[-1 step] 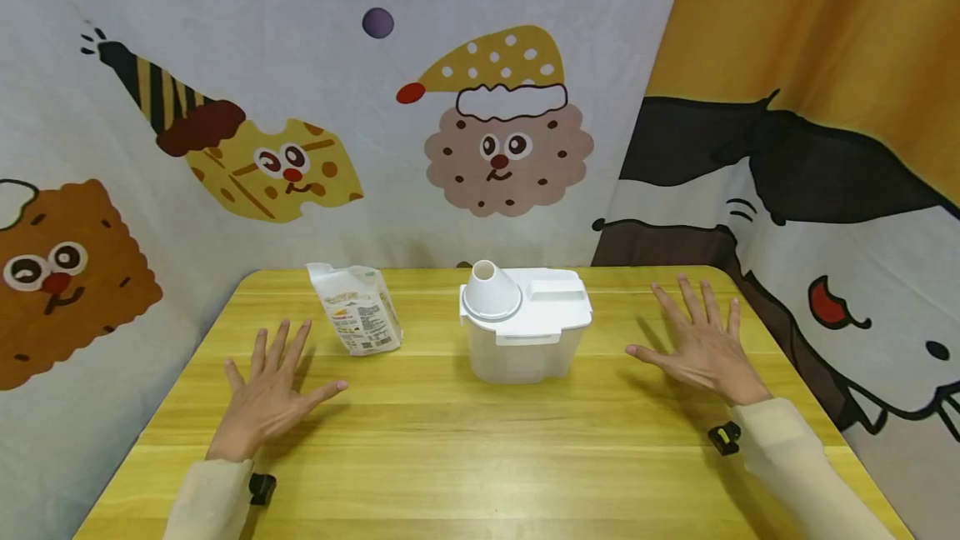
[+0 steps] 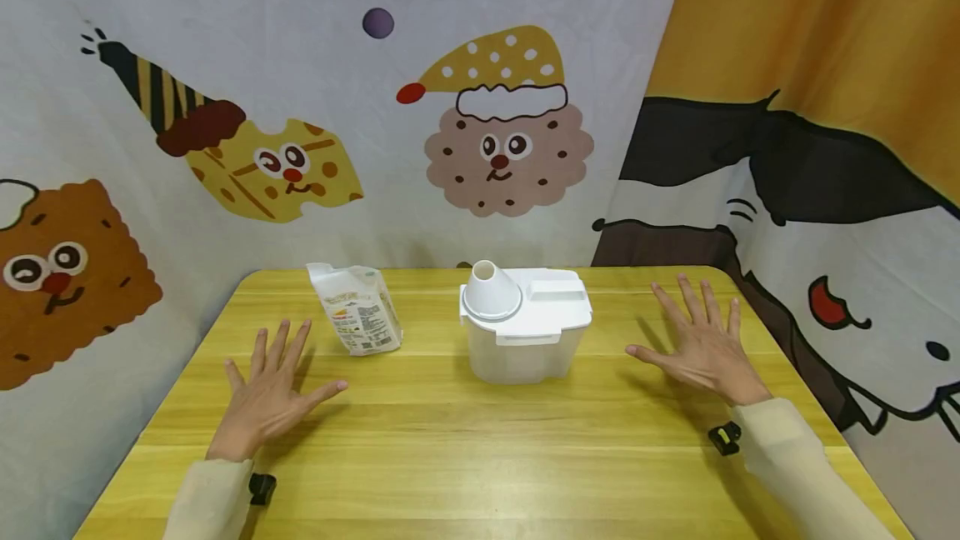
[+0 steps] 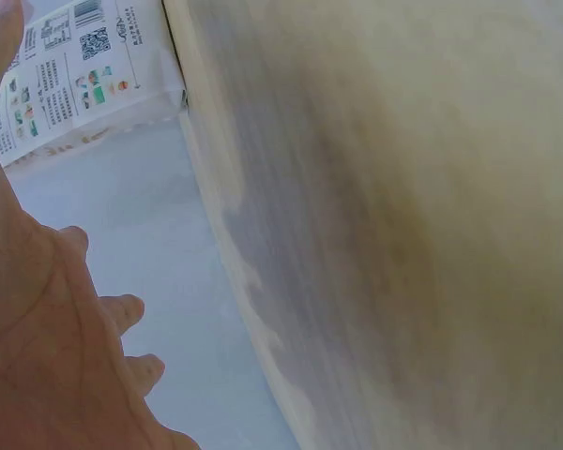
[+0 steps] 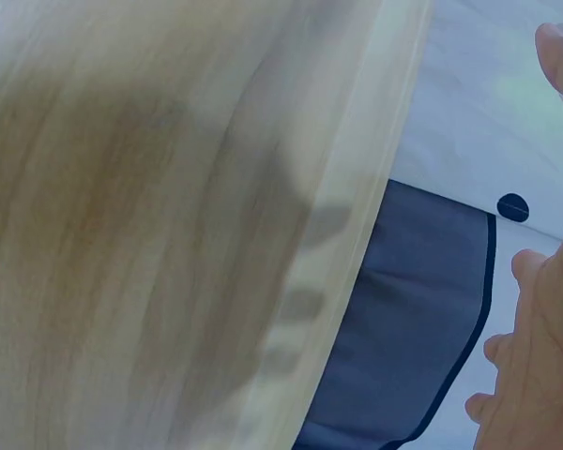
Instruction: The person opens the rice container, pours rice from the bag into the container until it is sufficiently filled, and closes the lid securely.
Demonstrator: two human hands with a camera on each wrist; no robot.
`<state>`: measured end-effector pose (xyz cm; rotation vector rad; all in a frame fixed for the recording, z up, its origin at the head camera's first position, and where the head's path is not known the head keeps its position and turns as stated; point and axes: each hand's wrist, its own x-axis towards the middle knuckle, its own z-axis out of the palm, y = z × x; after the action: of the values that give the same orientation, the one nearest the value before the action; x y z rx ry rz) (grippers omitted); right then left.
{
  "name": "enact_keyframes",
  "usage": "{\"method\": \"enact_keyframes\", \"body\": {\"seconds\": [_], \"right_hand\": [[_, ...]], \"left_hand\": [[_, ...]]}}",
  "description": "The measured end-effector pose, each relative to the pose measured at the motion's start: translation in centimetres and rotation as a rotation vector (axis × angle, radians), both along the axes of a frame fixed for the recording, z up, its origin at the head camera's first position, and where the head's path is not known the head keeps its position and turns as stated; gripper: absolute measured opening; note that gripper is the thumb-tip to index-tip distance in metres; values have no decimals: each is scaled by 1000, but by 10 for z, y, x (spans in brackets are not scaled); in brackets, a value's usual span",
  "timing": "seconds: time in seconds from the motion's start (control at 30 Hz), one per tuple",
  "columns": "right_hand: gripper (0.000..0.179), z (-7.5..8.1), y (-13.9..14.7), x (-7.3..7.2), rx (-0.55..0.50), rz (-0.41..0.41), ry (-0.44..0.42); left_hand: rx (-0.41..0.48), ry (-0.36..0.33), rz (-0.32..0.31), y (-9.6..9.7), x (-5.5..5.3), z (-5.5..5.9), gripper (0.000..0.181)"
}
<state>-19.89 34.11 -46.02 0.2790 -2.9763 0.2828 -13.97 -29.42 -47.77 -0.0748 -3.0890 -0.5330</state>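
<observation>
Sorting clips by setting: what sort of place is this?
Probably a makeshift recording corner indoors: cartoon-print cloth hangs close behind a wood-look table, where a bag and a tub stand apart.

White lid [image 2: 537, 312] — printed white bag [image 2: 360, 312] — yellow table [image 2: 480, 448]

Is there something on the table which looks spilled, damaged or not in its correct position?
No, nothing stands out. The white bag stands with no visible tear, the translucent container has its lid on, and no spill shows on the table in these views.
</observation>
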Motion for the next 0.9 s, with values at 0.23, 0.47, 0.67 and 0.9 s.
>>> {"method": "enact_keyframes", "body": {"seconds": [0.23, 0.47, 0.67, 0.9], "right_hand": [[112, 3, -1, 2, -11, 7, 3], [114, 7, -3, 2, -55, 43, 1], [116, 13, -12, 1, -85, 69, -3], [115, 28, -27, 3, -155, 144, 33]], "left_hand": [[0, 9, -10, 1, 0, 2, 112], [37, 11, -20, 3, 2, 2, 111], [106, 72, -29, 10, 5, 2, 112], [280, 143, -42, 28, 15, 3, 115]]}}
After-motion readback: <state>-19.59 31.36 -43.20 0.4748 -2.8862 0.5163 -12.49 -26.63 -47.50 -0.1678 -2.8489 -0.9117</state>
